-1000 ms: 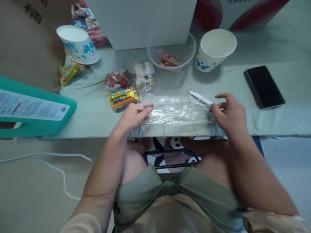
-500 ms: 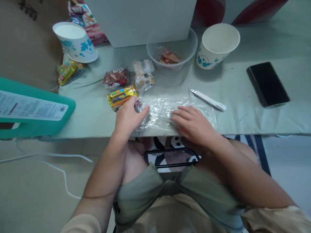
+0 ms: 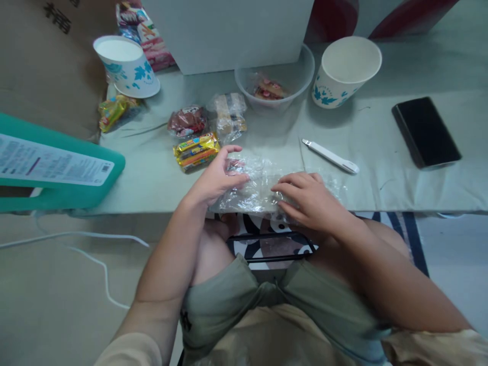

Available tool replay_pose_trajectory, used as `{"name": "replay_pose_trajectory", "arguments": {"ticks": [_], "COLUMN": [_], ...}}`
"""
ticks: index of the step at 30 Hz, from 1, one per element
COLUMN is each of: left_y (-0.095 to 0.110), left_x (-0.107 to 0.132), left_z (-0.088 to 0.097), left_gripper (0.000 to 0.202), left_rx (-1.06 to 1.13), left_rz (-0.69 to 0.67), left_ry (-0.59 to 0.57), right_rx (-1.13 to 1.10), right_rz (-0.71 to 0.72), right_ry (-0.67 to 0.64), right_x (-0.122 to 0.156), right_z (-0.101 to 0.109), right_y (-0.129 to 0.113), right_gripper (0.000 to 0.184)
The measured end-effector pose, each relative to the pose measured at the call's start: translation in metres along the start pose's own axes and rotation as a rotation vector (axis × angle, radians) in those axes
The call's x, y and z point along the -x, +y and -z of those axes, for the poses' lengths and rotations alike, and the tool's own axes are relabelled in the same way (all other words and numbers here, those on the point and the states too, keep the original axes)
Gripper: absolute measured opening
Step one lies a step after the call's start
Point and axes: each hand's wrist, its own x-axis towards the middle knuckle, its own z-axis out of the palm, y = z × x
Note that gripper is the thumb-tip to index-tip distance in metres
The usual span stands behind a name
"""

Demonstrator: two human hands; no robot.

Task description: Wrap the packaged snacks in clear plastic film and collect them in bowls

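Note:
A clear plastic bag (image 3: 259, 185) lies crumpled at the table's near edge. My left hand (image 3: 217, 180) pinches its left end between thumb and fingers, and something reddish shows inside there. My right hand (image 3: 308, 195) lies flat on the bag's right half, fingers stretched out and pressing it down. A white utility knife (image 3: 331, 156) rests on the table just beyond my right hand, apart from it.
Wrapped snacks (image 3: 196, 151) lie left of the bag. Behind them stand a clear bowl (image 3: 275, 76) with a snack in it and two paper cups (image 3: 348, 68), one tipped (image 3: 127, 66). A black phone (image 3: 426, 131) lies far right, a teal case (image 3: 57, 170) far left.
My right hand left the white knife and came left onto the bag. My left hand gathered the bag's left end and lifted it a little.

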Motion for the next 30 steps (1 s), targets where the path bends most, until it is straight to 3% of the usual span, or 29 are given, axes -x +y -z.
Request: {"name": "replay_pose_trajectory", "arguments": {"ticks": [4,7,11,14,17,21,23,25,28,30], "left_y": [0.006,0.01,0.013,0.012,0.011,0.011,0.012,0.015,0.021,0.024], "left_x": [-0.006,-0.012,-0.017,-0.017,-0.014,-0.008,-0.006,-0.005,-0.003,-0.002], "left_z": [-0.003,-0.001,0.003,0.003,0.003,0.002,0.001,0.001,0.003,0.005], "left_gripper": [0.065,0.048,0.031,0.024,0.037,0.069,0.068,0.067,0.071,0.078], "left_rx": [0.055,0.037,-0.006,-0.013,0.002,-0.04,-0.041,-0.033,-0.041,-0.031], "left_rz": [0.117,0.091,0.025,-0.073,-0.109,0.008,-0.003,-0.033,-0.045,-0.055], "left_ry": [-0.087,-0.102,-0.046,0.078,0.113,-0.059,-0.076,-0.098,-0.183,-0.242], "right_rx": [-0.064,-0.075,-0.078,-0.076,-0.077,-0.161,-0.25,-0.355,-0.546,-0.656], "right_rz": [0.092,0.082,0.059,0.054,0.06,0.033,-0.026,-0.082,-0.095,-0.071], "right_ry": [0.002,-0.082,-0.128,-0.133,-0.13,0.032,0.172,0.219,0.069,-0.114], "right_x": [-0.005,-0.005,-0.003,-0.002,-0.002,-0.001,-0.004,-0.012,-0.029,-0.041], "right_z": [-0.006,-0.006,-0.003,-0.003,-0.003,0.004,0.009,0.014,0.02,0.022], "right_y": [0.007,0.01,0.012,0.013,0.013,0.015,0.018,0.023,0.026,0.025], "right_gripper": [0.032,0.031,0.031,0.031,0.03,0.024,0.027,0.04,0.076,0.067]}}
